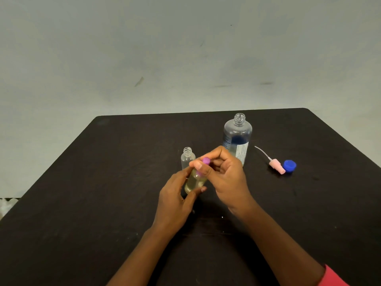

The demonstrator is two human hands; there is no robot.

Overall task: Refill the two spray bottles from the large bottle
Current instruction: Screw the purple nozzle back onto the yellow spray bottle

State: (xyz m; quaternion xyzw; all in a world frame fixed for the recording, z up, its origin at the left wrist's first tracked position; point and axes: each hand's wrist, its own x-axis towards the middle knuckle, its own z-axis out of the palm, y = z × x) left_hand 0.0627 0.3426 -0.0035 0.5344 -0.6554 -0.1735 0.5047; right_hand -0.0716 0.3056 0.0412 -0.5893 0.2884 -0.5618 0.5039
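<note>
A black table (99,203) before a grey wall (144,48).

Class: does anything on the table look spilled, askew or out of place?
No spill shows. The pink plastic spray head lies on its side beside the round blue cap, while the small clear bottle stands open.

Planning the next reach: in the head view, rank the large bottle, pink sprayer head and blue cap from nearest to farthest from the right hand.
1. Large bottle: just behind the right hand, partly hidden by it.
2. Pink sprayer head: lying on the table to the hand's right.
3. Blue cap: right beside the sprayer head, on its far side.
</note>
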